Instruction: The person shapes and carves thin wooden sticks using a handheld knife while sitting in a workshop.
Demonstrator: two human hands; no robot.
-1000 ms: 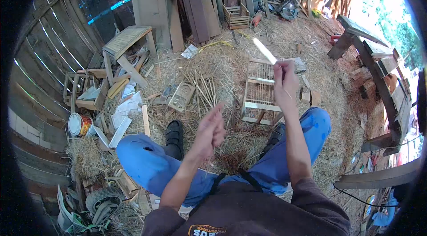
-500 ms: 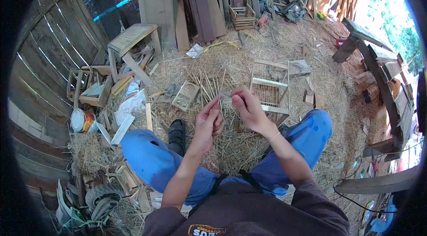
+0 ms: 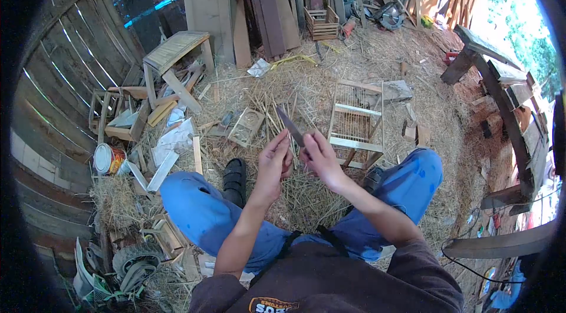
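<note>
A knife [image 3: 289, 125] with a dark blade points up and to the left from my right hand [image 3: 319, 156], whose fingers are wrapped round its handle. Just left of it, my left hand [image 3: 275, 162] is closed in a pinch close to the blade; a thin stick seems to be in it, but the hand hides most of it. Thin sticks [image 3: 272, 117] lie on the straw beyond my hands. To the right of them rests a wooden frame cage with thin bars [image 3: 357, 111].
A small wooden piece with a round mark [image 3: 246, 127] lies left of centre. A wooden stool [image 3: 177, 50], a tin can [image 3: 108, 159] and scrap boards are at the left. A slatted crate [image 3: 322, 24] and a circular saw [image 3: 389, 15] stand at the back; a bench [image 3: 498, 71] is at the right.
My right hand has turned and come slightly nearer to me, and the knife blade now shows clearly, angled across in front of my left hand. My left hand has hardly moved.
</note>
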